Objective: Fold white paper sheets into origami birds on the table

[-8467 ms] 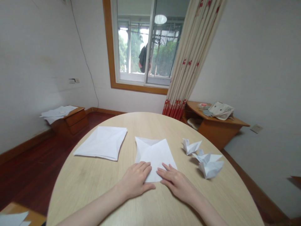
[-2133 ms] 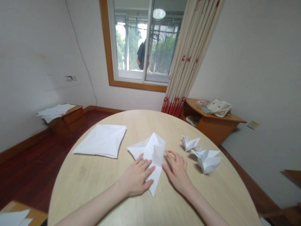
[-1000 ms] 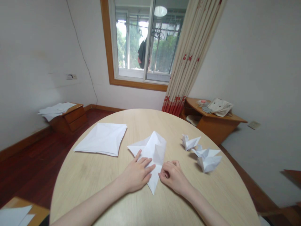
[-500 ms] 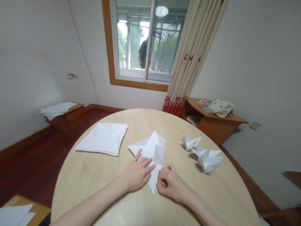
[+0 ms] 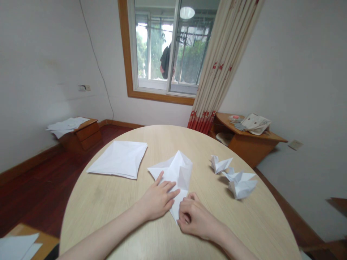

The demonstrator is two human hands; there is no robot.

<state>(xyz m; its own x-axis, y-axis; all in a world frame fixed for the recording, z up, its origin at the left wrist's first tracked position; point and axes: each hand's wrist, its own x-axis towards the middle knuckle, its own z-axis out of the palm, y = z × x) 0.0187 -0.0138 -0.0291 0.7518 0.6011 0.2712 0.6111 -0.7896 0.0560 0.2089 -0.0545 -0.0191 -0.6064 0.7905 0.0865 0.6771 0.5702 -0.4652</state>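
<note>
A white sheet of paper (image 5: 175, 173), partly folded with raised flaps at its upper right and a narrow point toward me, lies on the round table (image 5: 146, 238). My left hand (image 5: 159, 198) rests flat on the paper's left and middle part, fingers spread. At the paper's lower right edge is my right hand (image 5: 196, 216), its fingers curled and thumb closed against them by the narrow tip. The hand covers part of that edge, so the pinched part is mostly hidden.
Left on the table lies a stack of white paper (image 5: 118, 159). On the right stand several folded paper figures (image 5: 241, 186). Beyond the table are a small wooden cabinet (image 5: 84, 135) with papers, a window, a curtain (image 5: 217, 72) and a corner desk (image 5: 252, 141) holding a bag.
My right hand has slid a little down and left along the paper's right edge, toward the narrow tip. The left hand and the paper have stayed in place.
</note>
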